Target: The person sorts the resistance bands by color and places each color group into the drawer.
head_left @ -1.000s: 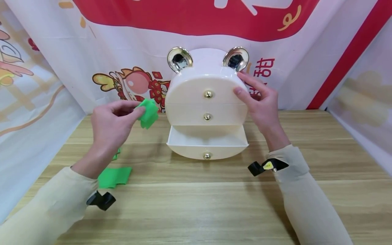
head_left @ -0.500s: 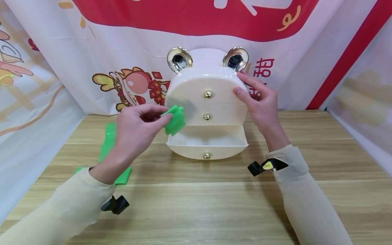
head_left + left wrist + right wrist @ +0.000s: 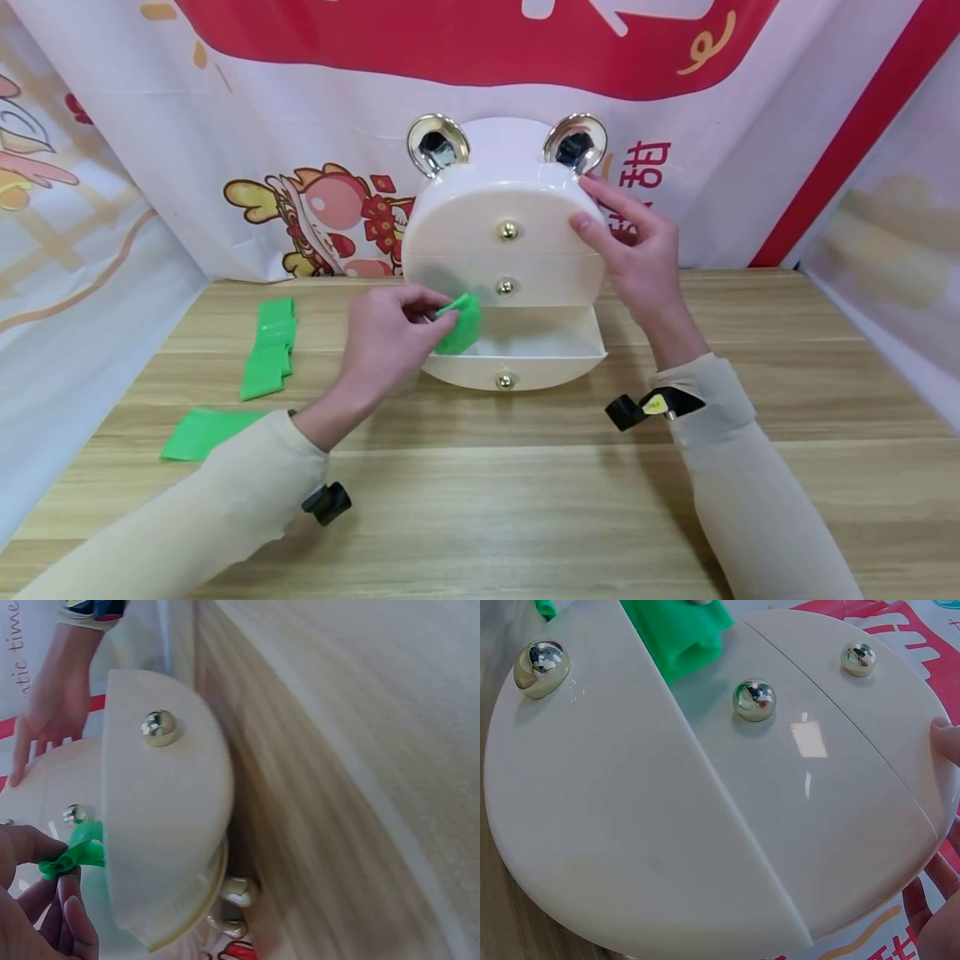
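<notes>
My left hand [image 3: 393, 337] pinches a folded green strip [image 3: 463, 323] between thumb and fingers. The strip is above the left end of the open bottom drawer [image 3: 551, 337] of a white drawer box [image 3: 457, 233]. In the left wrist view, the green strip [image 3: 86, 847] appears crumpled at the fingertips. My right hand [image 3: 637, 250] steadies the box's upper right side, thumb on the front and fingers round the side. The thumb [image 3: 946, 739] shows in the right wrist view. The two upper drawers are closed, each with a round gold knob [image 3: 507, 230].
Two more green strips, one long [image 3: 270, 346] and one flat [image 3: 206, 433], lie on the wooden table [image 3: 480, 500] at the left. Two gold-rimmed eye shapes [image 3: 437, 144] top the box. A printed cloth [image 3: 322, 100] hangs close behind it.
My left hand has carried the green strip rightward and down, from beside the box to the open drawer. The strips lying on the table have come into fuller view. My right hand stays put.
</notes>
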Motion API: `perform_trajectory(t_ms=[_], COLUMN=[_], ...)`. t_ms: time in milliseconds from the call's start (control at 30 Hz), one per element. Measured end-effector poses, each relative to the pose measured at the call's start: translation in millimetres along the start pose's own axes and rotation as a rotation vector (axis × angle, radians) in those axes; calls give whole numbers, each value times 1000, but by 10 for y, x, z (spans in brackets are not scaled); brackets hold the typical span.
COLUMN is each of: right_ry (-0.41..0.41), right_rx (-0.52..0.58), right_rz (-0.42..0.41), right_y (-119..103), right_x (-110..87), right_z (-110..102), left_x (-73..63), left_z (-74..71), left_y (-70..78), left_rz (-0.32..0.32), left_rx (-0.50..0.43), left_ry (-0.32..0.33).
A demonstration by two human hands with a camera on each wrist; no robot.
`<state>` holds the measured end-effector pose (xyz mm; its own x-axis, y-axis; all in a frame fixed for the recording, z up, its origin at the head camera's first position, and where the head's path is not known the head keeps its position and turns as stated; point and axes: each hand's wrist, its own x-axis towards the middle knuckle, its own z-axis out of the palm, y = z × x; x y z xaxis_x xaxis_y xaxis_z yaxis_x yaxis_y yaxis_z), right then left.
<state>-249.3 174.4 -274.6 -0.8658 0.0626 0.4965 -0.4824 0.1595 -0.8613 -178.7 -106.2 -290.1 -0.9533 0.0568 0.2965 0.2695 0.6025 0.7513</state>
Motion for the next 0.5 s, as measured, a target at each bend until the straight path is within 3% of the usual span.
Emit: perform_trajectory(t_ms=[133,500], right_ry=[-1,-5], right_rx=[-9,-27], right_rz=[-1,-5], right_y=[-4,-4], right_x=[-4,-9], right_z=[-2,-12], left_x=[-5,-15], left_z=[87,233], left_y=[-47,-65], left_rz=[-21,-1], left_rx=[35,97], left_ry=[-2,-37])
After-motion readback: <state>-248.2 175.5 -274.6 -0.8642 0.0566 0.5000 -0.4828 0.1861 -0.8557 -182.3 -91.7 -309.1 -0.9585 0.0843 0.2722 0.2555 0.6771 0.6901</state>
